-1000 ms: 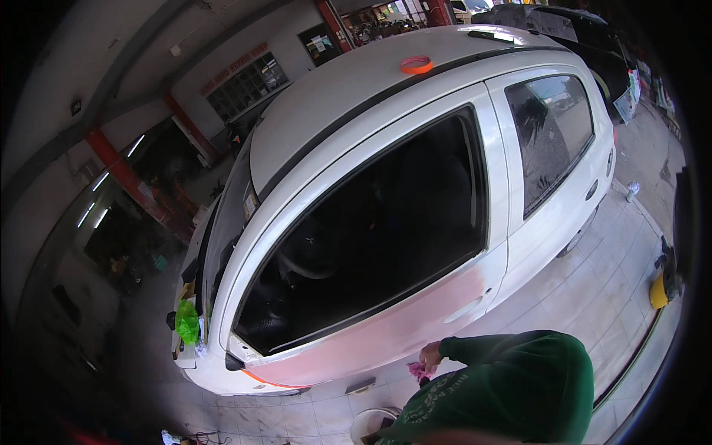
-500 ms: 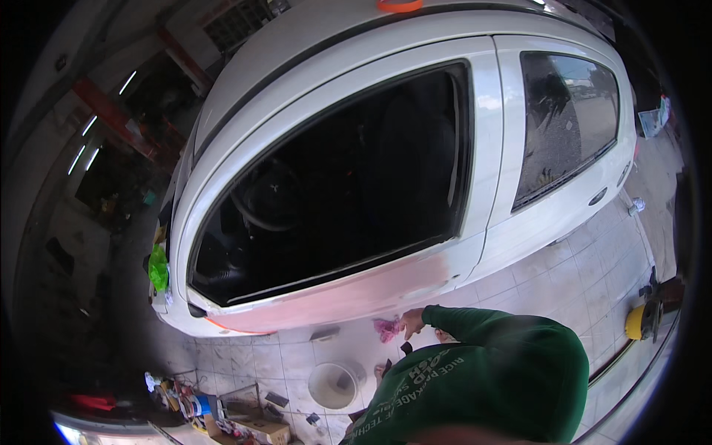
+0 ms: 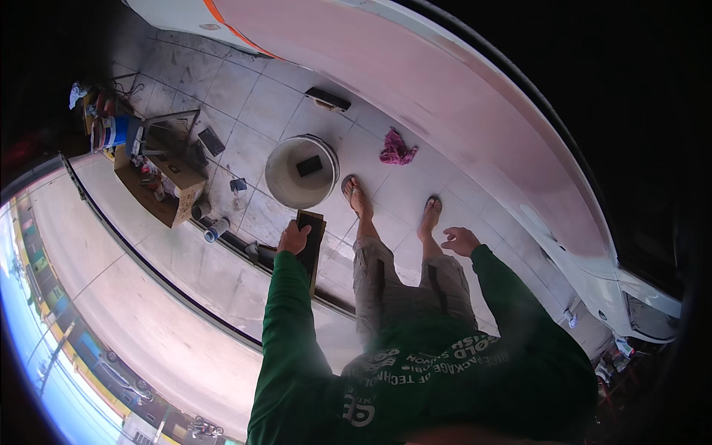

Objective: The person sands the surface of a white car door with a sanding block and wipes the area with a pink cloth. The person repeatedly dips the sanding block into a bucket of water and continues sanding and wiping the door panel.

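Note:
My left hand [image 3: 295, 239] grips a long, flat, dark block [image 3: 310, 256] with an olive edge, held out in front of my legs. My right hand [image 3: 460, 241] hangs empty beside my right leg, fingers loosely apart. A crumpled magenta cloth [image 3: 397, 148] lies on the tiles, forward of my feet. To its left stands a white bucket [image 3: 277, 167] with a small dark rectangle [image 3: 308, 165] inside. Above, the car's door [image 3: 460, 111] carries a broad pink, primer-like patch edged by orange tape [image 3: 245, 37] toward its left end.
A cardboard box of items [image 3: 152, 185], a metal frame and a blue-banded can [image 3: 111, 133] sit at left, with cans [image 3: 216, 230] and small dark pieces nearby. A dark block [image 3: 326, 100] lies under the car. A floor channel [image 3: 126, 237] runs behind me toward the street side.
My view has tipped steeply down from the car to the floor. The magenta cloth has left my right hand and now lies on the tiles. My left hand and its block have appeared.

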{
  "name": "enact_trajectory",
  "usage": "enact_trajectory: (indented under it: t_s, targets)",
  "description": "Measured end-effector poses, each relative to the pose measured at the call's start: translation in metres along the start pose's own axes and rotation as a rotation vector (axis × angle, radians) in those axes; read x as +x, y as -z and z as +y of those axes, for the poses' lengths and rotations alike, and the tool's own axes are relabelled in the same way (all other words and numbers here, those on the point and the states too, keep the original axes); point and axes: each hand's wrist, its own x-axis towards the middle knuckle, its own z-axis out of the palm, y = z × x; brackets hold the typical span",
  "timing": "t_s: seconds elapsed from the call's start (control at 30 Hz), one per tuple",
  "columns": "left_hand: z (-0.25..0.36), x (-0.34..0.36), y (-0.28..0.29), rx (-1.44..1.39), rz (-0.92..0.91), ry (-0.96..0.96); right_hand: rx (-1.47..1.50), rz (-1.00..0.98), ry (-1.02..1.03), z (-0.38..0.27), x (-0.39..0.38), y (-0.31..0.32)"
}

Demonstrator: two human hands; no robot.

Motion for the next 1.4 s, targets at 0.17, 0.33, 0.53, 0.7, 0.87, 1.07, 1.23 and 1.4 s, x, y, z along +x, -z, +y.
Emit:
enact_trajectory:
  t_s: [0.17, 0.33, 0.53, 0.7, 0.87, 1.07, 1.23, 1.4]
  targets:
    - [0.019, 0.195, 0.010, 0.019, -0.022, -0.085, -0.112, 0.078, -0.139, -0.028, 0.126, -0.011]
    - [0.006, 0.365, -0.013, 0.151, -0.078, -0.068, -0.166, 0.191, -0.152, -0.051, 0.298, -0.031]
    - [-0.050, 0.509, -0.094, 0.127, 0.088, -0.385, -0.292, 0.235, -0.069, -0.040, 0.464, -0.058]
    - [-0.093, 0.539, -0.143, 0.045, 0.318, -0.480, -0.383, 0.353, 0.047, -0.021, 0.561, -0.086]
    - [-0.080, 0.547, -0.183, 0.058, -0.161, -0.080, -0.485, 0.162, -0.018, 0.025, 0.594, -0.065]
    - [-0.096, 0.534, -0.181, -0.038, 0.295, -0.220, -0.027, 0.094, 0.022, -0.084, 0.487, -0.077]
    - [-0.035, 0.389, -0.038, -0.057, 0.097, 0.053, 0.296, -0.259, 0.118, -0.275, 0.301, -0.002]
    - [-0.042, 0.266, 0.025, -0.112, 0.176, 0.074, 0.377, -0.548, 0.409, -0.408, 0.214, 0.023]
